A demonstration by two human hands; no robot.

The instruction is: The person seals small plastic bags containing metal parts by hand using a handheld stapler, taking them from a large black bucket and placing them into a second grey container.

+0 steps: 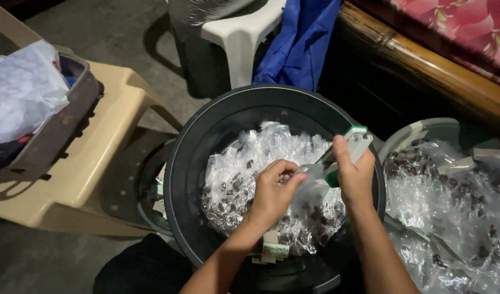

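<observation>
My left hand pinches the top of a small clear plastic packet with dark pieces in it, over a black round basin. My right hand grips a white and green stapler whose jaws sit at the packet's top edge. The basin holds a heap of several similar clear packets with dark contents. A few paper labels lie at the basin's near edge, under my left wrist.
A second container with more clear packets stands at the right. A beige plastic chair at the left carries a grey tray and a white plastic bag. A white chair, blue cloth and a wooden bench edge lie behind.
</observation>
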